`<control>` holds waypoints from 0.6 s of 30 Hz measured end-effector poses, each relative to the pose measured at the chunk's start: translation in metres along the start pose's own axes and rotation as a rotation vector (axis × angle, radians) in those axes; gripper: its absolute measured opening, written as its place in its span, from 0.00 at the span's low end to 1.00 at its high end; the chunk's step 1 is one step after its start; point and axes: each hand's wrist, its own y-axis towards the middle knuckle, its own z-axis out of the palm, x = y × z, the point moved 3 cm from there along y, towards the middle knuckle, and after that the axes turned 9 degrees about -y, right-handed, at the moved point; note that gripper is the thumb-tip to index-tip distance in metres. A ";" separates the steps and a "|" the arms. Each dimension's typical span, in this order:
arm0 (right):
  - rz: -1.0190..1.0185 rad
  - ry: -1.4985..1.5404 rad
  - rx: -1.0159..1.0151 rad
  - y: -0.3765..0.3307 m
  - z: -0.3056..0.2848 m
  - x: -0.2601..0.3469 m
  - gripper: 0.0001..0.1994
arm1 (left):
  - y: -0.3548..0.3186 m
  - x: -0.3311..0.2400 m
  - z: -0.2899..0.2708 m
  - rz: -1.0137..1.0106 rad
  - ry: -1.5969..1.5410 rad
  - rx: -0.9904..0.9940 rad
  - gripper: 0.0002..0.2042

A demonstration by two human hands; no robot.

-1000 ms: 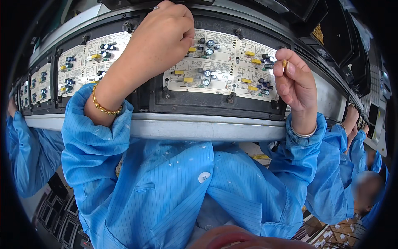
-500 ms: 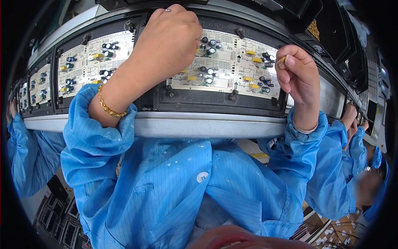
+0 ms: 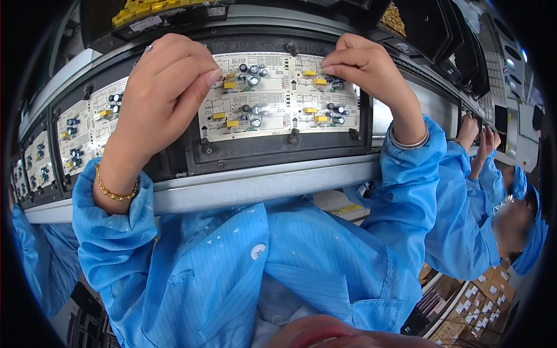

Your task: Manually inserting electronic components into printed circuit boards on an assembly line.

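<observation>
A cream circuit board (image 3: 264, 130) lies in a black frame (image 3: 261, 155) in front of me, printed in repeated sections. Yellow block components (image 3: 232, 123) and dark round capacitors (image 3: 256, 123) stand on it. My left hand (image 3: 165, 95) is over the board's left edge, thumb and fingers pressed together near the upper-left yellow parts. Whatever its fingertips hold, if anything, is hidden. At the board's upper right, my right hand (image 3: 371, 66) has its fingers pinched together close to the capacitors there. Its fingertips hide what is between them.
More framed boards (image 3: 72, 127) line up to the left. A metal rail (image 3: 267, 180) runs along the near edge. Beyond the boards stand black bins, one holding yellow parts (image 3: 156, 7), another small yellowish pieces (image 3: 393, 20). Co-workers' hands (image 3: 486, 142) are at the right.
My right hand has moved left from beside the board, where it held a small yellow component, to the board's upper right. My left hand appears lower and farther left. The view has shifted.
</observation>
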 end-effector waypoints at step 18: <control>-0.192 -0.271 -0.069 0.000 0.004 0.019 0.09 | -0.006 0.008 -0.011 0.076 0.000 0.042 0.06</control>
